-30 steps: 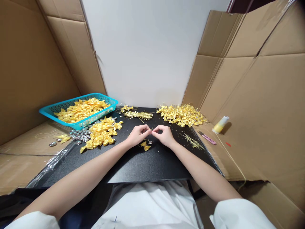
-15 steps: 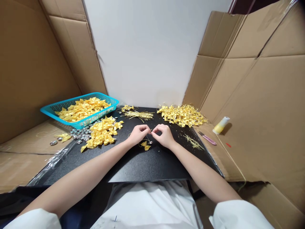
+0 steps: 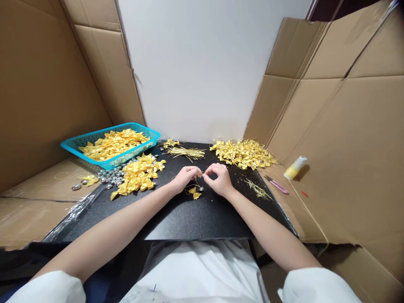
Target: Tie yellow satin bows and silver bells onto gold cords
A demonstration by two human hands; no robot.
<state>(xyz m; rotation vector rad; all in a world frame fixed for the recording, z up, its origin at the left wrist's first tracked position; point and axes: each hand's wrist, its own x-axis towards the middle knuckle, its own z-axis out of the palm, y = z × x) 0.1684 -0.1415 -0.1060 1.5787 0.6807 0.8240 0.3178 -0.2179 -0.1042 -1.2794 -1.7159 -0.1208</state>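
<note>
My left hand (image 3: pixel 187 177) and my right hand (image 3: pixel 219 178) meet over the middle of the black mat (image 3: pixel 176 223), fingertips almost touching. Each pinches a part of the same thin gold cord, whose loop hangs below the fingers. A yellow ribbon bow (image 3: pixel 195 193) and a silver bell (image 3: pixel 201 189) dangle from it, just above or on the mat. The exact spot between the fingertips is too small to make out. Left of my hands lies a heap of yellow bows (image 3: pixel 139 174), with loose silver bells (image 3: pixel 112 176) beside it.
A turquoise basket (image 3: pixel 110 163) of yellow bows stands back left. Gold cords (image 3: pixel 187 152) lie at the back, with a pile of belled bows (image 3: pixel 241 153) to their right. Cord scraps (image 3: pixel 259 189), a pink cutter (image 3: pixel 278 185) and a thread cone (image 3: pixel 295 168) lie right. Cardboard walls (image 3: pixel 353 126) flank the table.
The view has shifted slightly, so everything sits a little further right. My fingertips have moved slightly at the cord, both hands still pinching. The bow and bell stay below them.
</note>
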